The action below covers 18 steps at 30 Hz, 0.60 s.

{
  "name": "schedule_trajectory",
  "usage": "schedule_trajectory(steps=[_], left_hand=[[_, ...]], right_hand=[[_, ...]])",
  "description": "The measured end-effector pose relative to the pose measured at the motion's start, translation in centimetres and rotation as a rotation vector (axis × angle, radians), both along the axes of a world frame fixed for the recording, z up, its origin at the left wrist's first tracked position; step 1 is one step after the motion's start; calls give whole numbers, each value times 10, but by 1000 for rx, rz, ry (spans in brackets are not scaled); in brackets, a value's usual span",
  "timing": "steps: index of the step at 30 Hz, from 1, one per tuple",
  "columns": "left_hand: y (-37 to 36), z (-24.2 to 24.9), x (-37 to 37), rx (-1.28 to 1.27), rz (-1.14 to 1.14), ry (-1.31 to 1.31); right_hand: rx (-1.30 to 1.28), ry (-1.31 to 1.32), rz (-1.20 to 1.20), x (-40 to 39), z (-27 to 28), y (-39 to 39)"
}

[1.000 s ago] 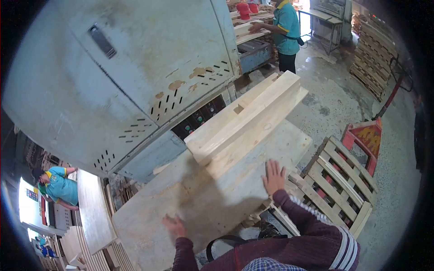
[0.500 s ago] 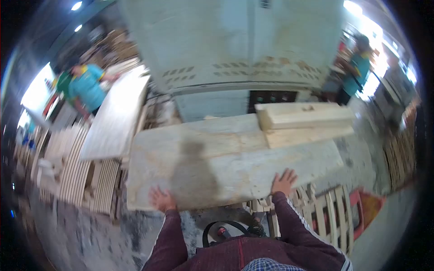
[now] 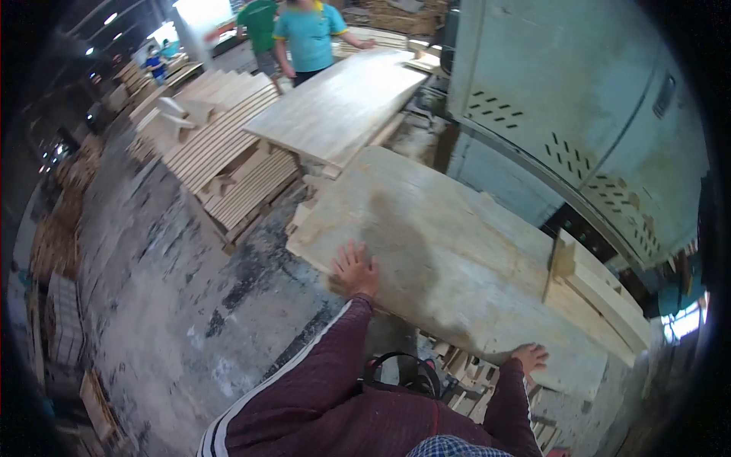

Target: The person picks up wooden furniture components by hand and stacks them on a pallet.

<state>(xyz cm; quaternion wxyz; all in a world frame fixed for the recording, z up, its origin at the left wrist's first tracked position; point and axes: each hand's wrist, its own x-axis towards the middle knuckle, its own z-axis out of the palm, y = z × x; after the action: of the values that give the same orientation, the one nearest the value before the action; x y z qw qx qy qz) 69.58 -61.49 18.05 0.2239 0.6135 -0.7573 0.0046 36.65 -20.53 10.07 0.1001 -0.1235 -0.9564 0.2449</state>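
A large pale wooden board (image 3: 457,236) forms the worktop in front of me, with my shadow across it. My left hand (image 3: 356,271) lies flat near its left front edge, fingers spread. Further right along the same edge, my right hand (image 3: 530,356) rests palm down with its fingers apart. Neither hand holds anything. At the board's far right end sits a wooden piece with a raised block (image 3: 601,293), apart from both hands.
A second board (image 3: 335,107) stands beyond the left end, with a person in a turquoise shirt (image 3: 311,34) behind it. Stacked wooden slats (image 3: 221,145) are at the left. A grey-green metal cabinet (image 3: 563,84) rises behind the worktop. Slatted wood (image 3: 464,373) lies below the front edge.
The view has swung to the left, so the cabinet and the block now appear further right. Both hands remain spread on the board.
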Motion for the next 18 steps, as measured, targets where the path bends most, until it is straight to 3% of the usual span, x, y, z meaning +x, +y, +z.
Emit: schedule_trajectory(steps=[2,5,18], left_hand=[[-1,-1,0,-11,11,13],[1,2,0,10,-7,30],[4,9,-2,36,-25,87]], right_hand=[[258,-148,-153,-7,21,-2],[220,-187,-139,15,65,-14],[292,-182,-161,11,59,-14]])
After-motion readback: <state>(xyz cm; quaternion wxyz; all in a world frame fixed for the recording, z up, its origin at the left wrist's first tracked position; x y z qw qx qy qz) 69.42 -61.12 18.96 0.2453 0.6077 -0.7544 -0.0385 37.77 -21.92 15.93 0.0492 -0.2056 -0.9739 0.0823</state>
